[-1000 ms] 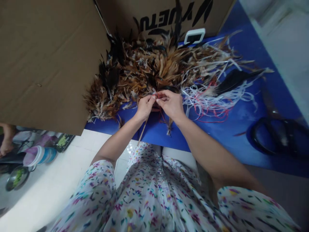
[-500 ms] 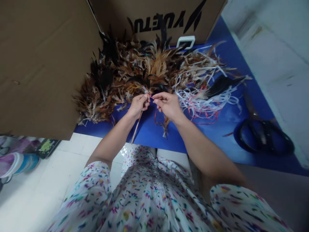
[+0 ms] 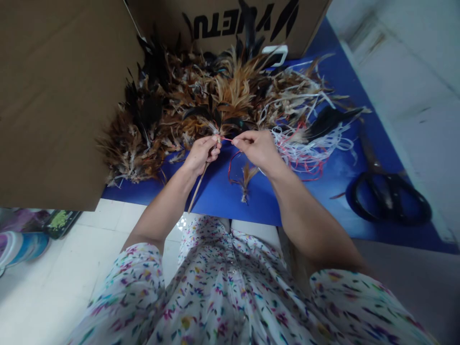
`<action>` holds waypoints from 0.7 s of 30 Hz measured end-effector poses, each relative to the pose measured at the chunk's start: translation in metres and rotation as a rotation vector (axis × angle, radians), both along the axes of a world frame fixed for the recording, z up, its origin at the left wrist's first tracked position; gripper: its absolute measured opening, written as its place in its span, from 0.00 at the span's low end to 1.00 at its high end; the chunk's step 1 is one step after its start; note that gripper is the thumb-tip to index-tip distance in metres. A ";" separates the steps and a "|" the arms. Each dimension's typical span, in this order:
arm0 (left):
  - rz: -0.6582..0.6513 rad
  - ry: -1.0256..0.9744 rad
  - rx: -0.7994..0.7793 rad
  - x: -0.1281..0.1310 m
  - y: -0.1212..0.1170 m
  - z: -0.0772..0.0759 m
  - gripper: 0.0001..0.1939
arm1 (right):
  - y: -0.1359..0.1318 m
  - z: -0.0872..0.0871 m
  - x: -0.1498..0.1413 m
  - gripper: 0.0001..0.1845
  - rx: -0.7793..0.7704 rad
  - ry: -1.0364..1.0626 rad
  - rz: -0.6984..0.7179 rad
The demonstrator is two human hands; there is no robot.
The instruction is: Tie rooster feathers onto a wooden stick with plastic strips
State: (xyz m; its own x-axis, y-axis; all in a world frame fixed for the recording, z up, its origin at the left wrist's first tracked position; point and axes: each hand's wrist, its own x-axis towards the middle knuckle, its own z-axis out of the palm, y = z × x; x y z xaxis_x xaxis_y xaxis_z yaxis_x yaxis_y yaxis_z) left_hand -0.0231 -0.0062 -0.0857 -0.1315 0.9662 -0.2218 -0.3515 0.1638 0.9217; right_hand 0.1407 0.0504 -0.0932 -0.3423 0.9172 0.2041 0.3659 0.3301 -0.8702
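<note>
My left hand is closed around a thin wooden stick with a tuft of brown and black feathers at its top end. My right hand pinches a red string that runs taut from the feather bundle to its fingertips. The string loops down below the hands toward a small loose feather tuft on the blue table. Both hands hover just above the table's near edge.
A big heap of brown feathers covers the back of the table. White and red plastic strips lie to the right, with black scissors further right. Cardboard boxes stand at the left and back. A white tiled floor lies below.
My hands have drawn apart a little, pulling the red string taut between them. The head view has shifted slightly, sliding the scene left and up.
</note>
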 end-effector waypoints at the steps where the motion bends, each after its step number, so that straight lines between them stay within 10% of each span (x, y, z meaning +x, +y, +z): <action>1: 0.001 0.006 -0.004 0.000 0.000 0.000 0.10 | -0.001 0.002 0.000 0.08 -0.004 0.011 0.003; 21: -0.032 -0.165 -0.005 -0.005 -0.004 0.012 0.06 | 0.010 -0.003 0.006 0.06 -0.049 0.088 -0.100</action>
